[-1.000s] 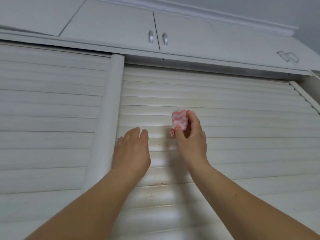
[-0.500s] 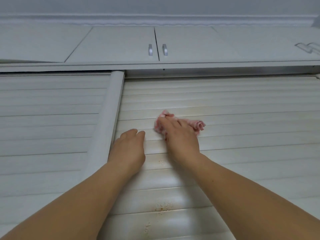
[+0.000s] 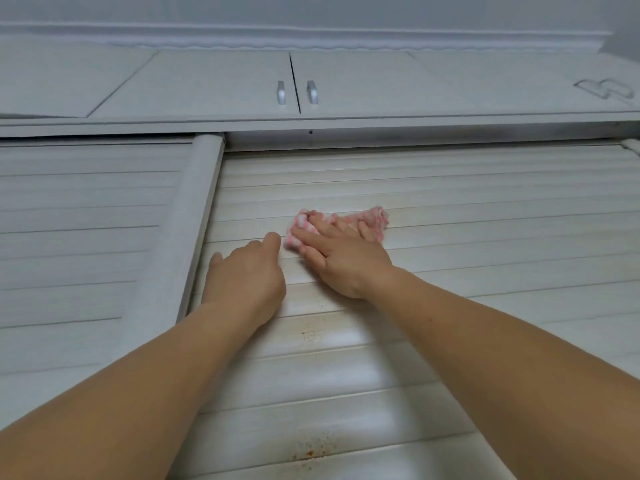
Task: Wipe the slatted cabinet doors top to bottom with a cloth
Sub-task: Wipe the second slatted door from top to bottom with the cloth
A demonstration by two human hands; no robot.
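A pink and white cloth (image 3: 374,219) lies bunched against the right slatted cabinet door (image 3: 467,209), on an upper slat. My right hand (image 3: 341,256) presses it flat onto the slats with straight, spread fingers. My left hand (image 3: 244,275) rests flat on the same door just left of the cloth, its fingertips almost touching the cloth's edge. Brown specks (image 3: 310,336) mark a slat below my hands, and more specks (image 3: 310,452) lie lower down. The left slatted door (image 3: 86,216) overlaps the right one at a rounded edge strip (image 3: 194,216).
Above the slatted doors run two small flat cabinet doors with silver handles (image 3: 296,92). A moulded cornice (image 3: 311,39) tops the unit under the grey wall. A drawn emblem (image 3: 604,90) sits on the far right upper panel.
My right hand went from pinching the cloth upright to pressing it flat on the slats. The cloth spread out sideways. The view tilted up and levelled; my left hand stayed on the door.
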